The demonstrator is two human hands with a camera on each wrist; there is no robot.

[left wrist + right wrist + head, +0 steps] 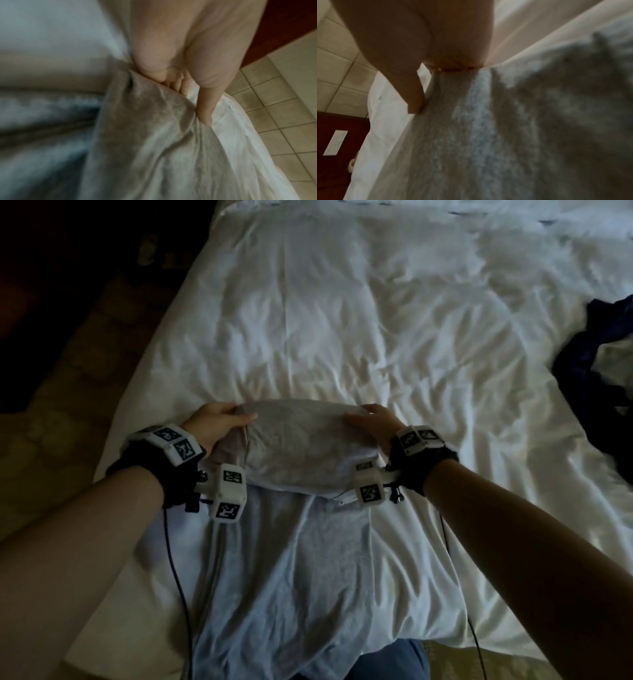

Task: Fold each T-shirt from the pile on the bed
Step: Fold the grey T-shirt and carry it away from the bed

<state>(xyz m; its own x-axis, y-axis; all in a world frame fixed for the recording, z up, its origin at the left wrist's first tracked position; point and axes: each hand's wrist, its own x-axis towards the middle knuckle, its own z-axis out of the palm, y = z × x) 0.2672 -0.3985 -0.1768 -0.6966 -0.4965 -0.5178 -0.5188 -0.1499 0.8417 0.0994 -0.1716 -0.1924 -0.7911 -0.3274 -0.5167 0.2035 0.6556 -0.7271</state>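
A light grey T-shirt (pixel 301 559) lies lengthwise on the white bed (pixel 376 320), its near end hanging over the front edge. Its far part (pixel 301 446) is lifted and doubled back toward me. My left hand (pixel 219 421) pinches the left corner of that raised fold, thumb on top. My right hand (pixel 373 421) pinches the right corner the same way. In the left wrist view my left hand (pixel 180 86) has its fingers tucked under the grey cloth (pixel 145 135). In the right wrist view my right hand (pixel 426 75) holds the grey fabric (pixel 471 135) with the thumb pressed on its edge.
A dark blue garment heap (pixel 596 392) lies at the bed's right edge. A tiled floor (pixel 51 440) runs along the left side of the bed. Cables (pixel 174 570) hang from both wrist devices across the sheet. The far sheet is bare and wrinkled.
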